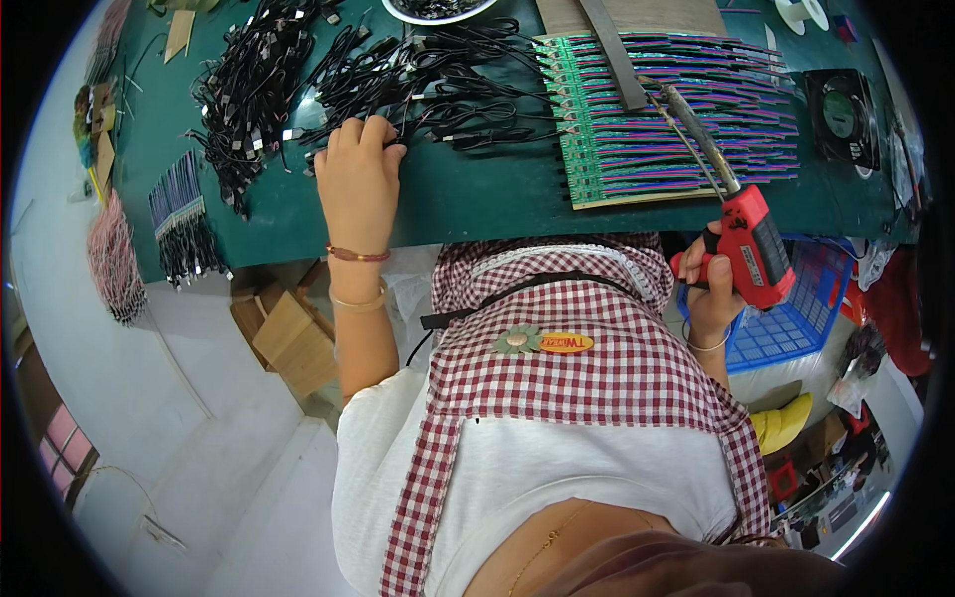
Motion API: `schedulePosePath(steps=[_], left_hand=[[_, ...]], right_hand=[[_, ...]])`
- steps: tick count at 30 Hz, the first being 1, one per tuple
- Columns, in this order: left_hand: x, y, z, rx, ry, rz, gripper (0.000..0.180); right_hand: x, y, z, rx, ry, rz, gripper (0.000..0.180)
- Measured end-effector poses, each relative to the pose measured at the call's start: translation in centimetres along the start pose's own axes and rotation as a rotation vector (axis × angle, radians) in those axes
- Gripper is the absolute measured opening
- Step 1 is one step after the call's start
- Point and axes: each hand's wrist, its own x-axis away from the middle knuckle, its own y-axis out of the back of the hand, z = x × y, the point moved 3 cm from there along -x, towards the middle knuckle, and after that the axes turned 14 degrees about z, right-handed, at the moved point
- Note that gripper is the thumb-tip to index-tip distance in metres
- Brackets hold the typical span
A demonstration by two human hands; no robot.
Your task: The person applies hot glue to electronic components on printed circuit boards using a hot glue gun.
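In my right hand (714,284) is a red soldering gun (751,249), its metal tip pointing up and left over a panel of green circuit boards (582,129). Thin multicoloured wires (696,129) run rightward from those boards. A grey flat strip (617,55) lies across the panel's upper part. My left hand (358,164) is at the near edge of a pile of black USB cables (368,85), fingers curled down around a cable. Its fingertips are partly hidden. More black cables (487,129) stretch from the pile to the panel's left edge.
Another cable heap (244,99) lies left on the green table (477,214). A white bowl (438,12) and white spool (801,14) sit at the back. A black fan-like unit (842,121) is at right. A blue crate (796,318) stands below; cardboard (293,338) lies lower left.
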Motion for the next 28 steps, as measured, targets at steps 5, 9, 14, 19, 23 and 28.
schedulePosePath(steps=[5,9,14,19,23,28], left_hand=[[-0.1,0.6,1.5,0.528,-0.078,-0.008,0.011],[-0.4,1.3,-1.5,0.884,-0.242,-0.035,0.009],[0.2,2.2,-8.2,0.904,-0.524,0.111,0.011],[1.3,2.2,-11.2,0.596,-0.476,-0.111,0.011],[1.9,2.5,-12.1,0.485,-0.474,-0.166,0.011],[2.5,2.4,-12.7,0.514,-0.489,-0.122,0.012]], right_hand=[[-0.6,-0.6,0.5,-0.073,0.088,0.046,0.039],[-1.8,-2.4,2.0,-0.111,0.079,0.039,0.036],[-4.6,-6.4,4.0,-0.125,-0.096,-0.002,0.037],[-5.9,-8.1,3.8,0.04,-0.042,0.1,0.039],[-5.9,-8.4,3.4,0.107,-0.021,0.113,0.038],[-6.0,-8.0,2.5,0.237,0.035,0.127,0.04]])
